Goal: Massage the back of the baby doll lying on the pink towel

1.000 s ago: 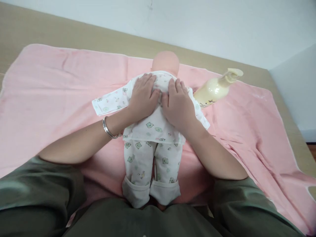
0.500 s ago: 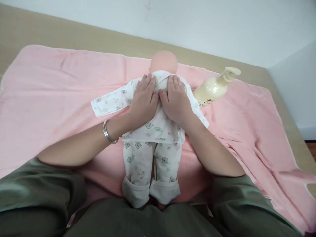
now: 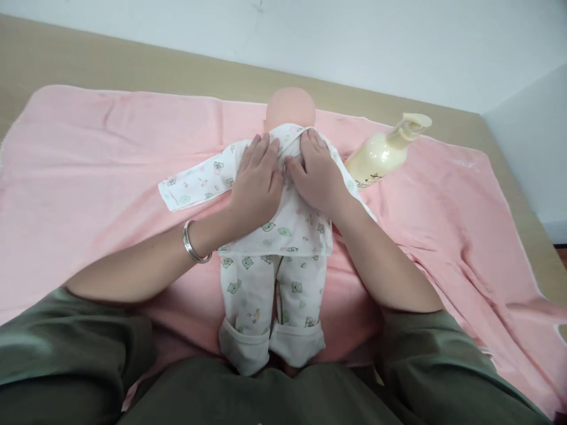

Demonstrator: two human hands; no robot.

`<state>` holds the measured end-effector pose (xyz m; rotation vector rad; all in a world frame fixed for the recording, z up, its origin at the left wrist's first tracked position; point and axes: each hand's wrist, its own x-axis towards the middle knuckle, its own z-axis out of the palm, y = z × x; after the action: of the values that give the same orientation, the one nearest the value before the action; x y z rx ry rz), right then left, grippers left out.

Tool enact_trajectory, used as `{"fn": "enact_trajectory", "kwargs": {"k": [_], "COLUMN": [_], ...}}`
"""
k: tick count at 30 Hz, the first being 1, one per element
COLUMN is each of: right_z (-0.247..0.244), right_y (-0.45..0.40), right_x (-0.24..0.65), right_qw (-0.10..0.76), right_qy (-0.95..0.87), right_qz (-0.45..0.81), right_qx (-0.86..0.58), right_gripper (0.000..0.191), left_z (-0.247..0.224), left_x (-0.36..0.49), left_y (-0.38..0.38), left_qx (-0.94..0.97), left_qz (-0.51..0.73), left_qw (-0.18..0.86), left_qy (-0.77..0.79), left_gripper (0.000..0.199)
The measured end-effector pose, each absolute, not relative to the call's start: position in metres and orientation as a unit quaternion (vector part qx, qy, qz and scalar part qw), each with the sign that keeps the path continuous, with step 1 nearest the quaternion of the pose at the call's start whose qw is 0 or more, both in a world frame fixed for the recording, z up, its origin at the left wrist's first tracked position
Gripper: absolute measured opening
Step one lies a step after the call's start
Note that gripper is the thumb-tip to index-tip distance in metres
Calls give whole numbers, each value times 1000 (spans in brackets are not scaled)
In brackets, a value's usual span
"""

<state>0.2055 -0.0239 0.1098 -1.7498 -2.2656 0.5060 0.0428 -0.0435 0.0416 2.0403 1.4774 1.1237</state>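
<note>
My left hand [image 3: 257,183] lies flat on the doll's patterned shirt [image 3: 283,236], its fingers almost straight and only slightly apart, pointing up toward the collar. My right hand [image 3: 321,177] lies open on the other side of the upper body, fingers close together, the thumb angled inward. Neither is closed on anything. The thumbs are near each other over the middle, the right one now a little farther up than the left, where half a second ago they were about level. A slanting fold has formed in the cloth below the collar, where it looked flatter a second ago; I take it that the shirt is shifting under my palms.

The doll's smooth head [image 3: 290,106] is just beyond my fingertips. On my left, one sleeve [image 3: 195,186] stretches outward; toward me, the matching trousers [image 3: 250,295] end in turned-up cuffs [image 3: 245,345] close to my dark green clothing [image 3: 248,395]. A silver bangle [image 3: 189,242] sits on my left wrist.

Past my right hand, a pale yellow pump bottle [image 3: 376,154] is beside the doll's shoulder; I can't tell whether they touch. Everything rests on a pink cloth [image 3: 88,177], creased at the right, spread over the desk [image 3: 133,59], with a pale wall [image 3: 310,41] behind.
</note>
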Motion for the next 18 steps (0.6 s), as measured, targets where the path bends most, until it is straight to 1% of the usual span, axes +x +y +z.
{"fn": "enact_trajectory", "kwargs": {"k": [3, 6, 9, 12, 14, 18], "right_z": [108, 109, 112, 116, 118, 116], "right_y": [-23, -43, -71, -84, -78, -43], "right_x": [204, 198, 189, 186, 189, 203], "right_qw": [127, 112, 94, 94, 98, 113], "right_qy": [-776, -784, -800, -818, -820, -803], "right_qz": [156, 116, 60, 26, 52, 176], "right_qx": [-597, -600, -590, -567, -561, -559], "right_gripper": [75, 71, 67, 63, 62, 66], "left_z": [40, 40, 40, 39, 38, 37], "left_x": [41, 32, 24, 22, 23, 26], "left_y": [-43, -26, -10, -6, -8, -13], "left_qx": [732, 726, 715, 705, 702, 706], "left_qz": [405, 393, 393, 421, 434, 414], "left_qw": [203, 231, 235, 222, 216, 210], "left_qy": [510, 514, 528, 526, 522, 535], "left_gripper": [56, 57, 51, 45, 45, 55]}}
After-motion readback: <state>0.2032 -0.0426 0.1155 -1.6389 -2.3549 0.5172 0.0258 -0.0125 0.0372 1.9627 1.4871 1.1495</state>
